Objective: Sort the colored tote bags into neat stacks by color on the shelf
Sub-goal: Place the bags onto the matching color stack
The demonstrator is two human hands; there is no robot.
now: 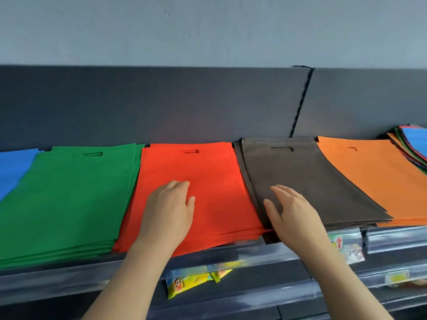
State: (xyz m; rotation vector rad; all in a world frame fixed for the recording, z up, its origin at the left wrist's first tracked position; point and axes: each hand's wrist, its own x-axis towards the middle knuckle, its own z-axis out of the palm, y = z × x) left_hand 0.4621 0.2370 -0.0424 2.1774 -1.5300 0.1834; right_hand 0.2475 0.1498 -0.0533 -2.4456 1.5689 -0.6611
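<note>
Hands spread flat: left hand (169, 204) on matte red bags (208, 176), right hand (293, 211) on brown stack (300, 169).

Bag stacks (203, 181): blue, green, red, dark brown, orange; grey wall (208, 31).

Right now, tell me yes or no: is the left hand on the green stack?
No, the left hand lies flat on the red stack, to the right of the green stack.
</note>
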